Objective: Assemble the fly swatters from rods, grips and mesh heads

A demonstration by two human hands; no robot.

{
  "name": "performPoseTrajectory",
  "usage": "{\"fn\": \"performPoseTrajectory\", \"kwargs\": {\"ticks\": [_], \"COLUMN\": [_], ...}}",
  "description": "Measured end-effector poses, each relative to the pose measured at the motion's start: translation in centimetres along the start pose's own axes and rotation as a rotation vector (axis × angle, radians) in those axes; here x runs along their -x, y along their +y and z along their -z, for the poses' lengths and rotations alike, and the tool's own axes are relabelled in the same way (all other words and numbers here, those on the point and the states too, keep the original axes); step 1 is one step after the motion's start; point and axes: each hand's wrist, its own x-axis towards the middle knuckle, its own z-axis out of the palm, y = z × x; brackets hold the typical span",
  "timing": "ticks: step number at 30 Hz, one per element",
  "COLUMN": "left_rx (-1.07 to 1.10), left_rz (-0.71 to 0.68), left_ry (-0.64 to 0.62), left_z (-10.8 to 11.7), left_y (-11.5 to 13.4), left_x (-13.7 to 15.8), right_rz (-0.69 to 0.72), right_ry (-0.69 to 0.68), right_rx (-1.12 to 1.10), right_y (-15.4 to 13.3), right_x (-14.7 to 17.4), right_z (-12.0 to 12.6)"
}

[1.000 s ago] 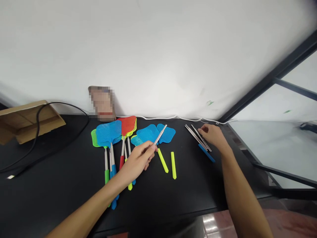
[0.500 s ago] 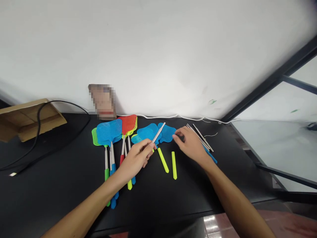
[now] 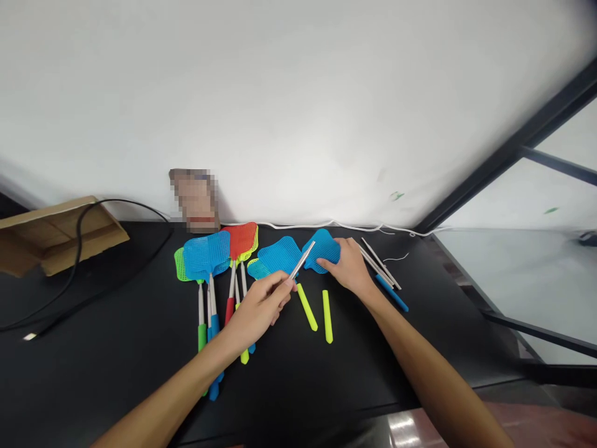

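Observation:
My left hand (image 3: 268,298) is closed round a thin metal rod (image 3: 303,258) that points up and to the right. Between the thumb and fingers of my right hand (image 3: 349,264) is a blue perforated fly swatter head (image 3: 321,249), just beyond the rod's tip. Another blue swatter head (image 3: 280,254) lies on the table behind my left hand, with a lighter one partly under it. Two loose yellow handles, one (image 3: 308,307) nearer my left hand and another (image 3: 328,316) to its right, lie in front of the heads.
Fly swatters with blue (image 3: 208,255), red (image 3: 242,239) and green heads lie at the left. Loose metal rods (image 3: 380,264) and a blue handle (image 3: 392,292) are at the right. A cardboard box (image 3: 69,233) and black cable (image 3: 77,249) sit far left; a white cord (image 3: 280,226) runs along the wall.
My right hand has closed on the blue swatter head and lifted it toward the rod, turning it. My left hand keeps hold of the rod, almost unmoved.

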Motion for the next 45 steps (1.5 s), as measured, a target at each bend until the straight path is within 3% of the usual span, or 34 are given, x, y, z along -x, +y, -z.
{"fn": "performPoseTrajectory", "kwargs": {"ticks": [6,12,17,23,26,31,35,40,45], "left_rx": [-0.005,-0.018,-0.030,-0.089,-0.068,-0.043,-0.037,-0.051,-0.103], "left_rz": [0.022,0.014,-0.018,-0.017,-0.002,-0.014,0.001,0.009,-0.003], "left_ry": [0.000,-0.008,0.000,-0.019,-0.011,0.024,0.012,-0.030,-0.036], "left_z": [0.0,0.1,0.1,0.2,0.5,1.3,1.3,0.9,0.8], "left_y": [0.1,-0.2,-0.1,0.2,0.1,0.2,0.5,0.7,0.6], "left_x": [0.1,0.1,0.0,0.1,0.0,-0.2,0.1,0.5,0.6], "right_rz": [-0.147,-0.216,-0.394,-0.414,-0.499,-0.634,-0.546,-0.423,-0.387], "right_ry": [0.076,0.131,0.160,0.229,0.215,0.070,0.004,0.079,0.164], "right_rx": [-0.582,-0.953,-1.388,-1.415,-1.442,-1.587,-1.684,-1.657,-1.644], "right_y": [-0.3,-1.2,-2.4,-4.2,-4.5,-5.4,-6.4,-6.3,-6.5], "right_x": [0.1,0.7,0.9,1.6,1.7,1.3,1.4,2.3,2.4], "right_z": [1.7,1.9,2.4,3.9,4.2,4.9,5.1,3.6,3.3]}}
